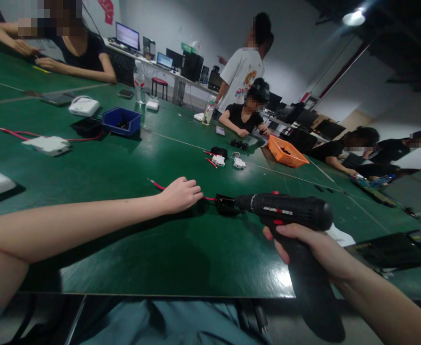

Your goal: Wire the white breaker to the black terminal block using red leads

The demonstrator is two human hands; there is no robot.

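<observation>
My right hand (303, 239) is wrapped round the grip of a black cordless drill (289, 208). The drill lies level, its nose pointing left against a small black block (225, 205) on the table. A red wire (208, 198) runs from the block's left side under my left hand (183, 194). The fingers of that hand are closed on the wire, and its stripped end sticks out behind the wrist. My fingers hide the middle of the wire.
On the green table (142, 268) a blue bin (121, 120), a white breaker with red wires (48, 144) and a bottle (139, 84) stand left. Small white breakers (218, 160) and an orange basket (287, 152) are beyond. Several people sit or stand around; a black case (393, 251) lies right.
</observation>
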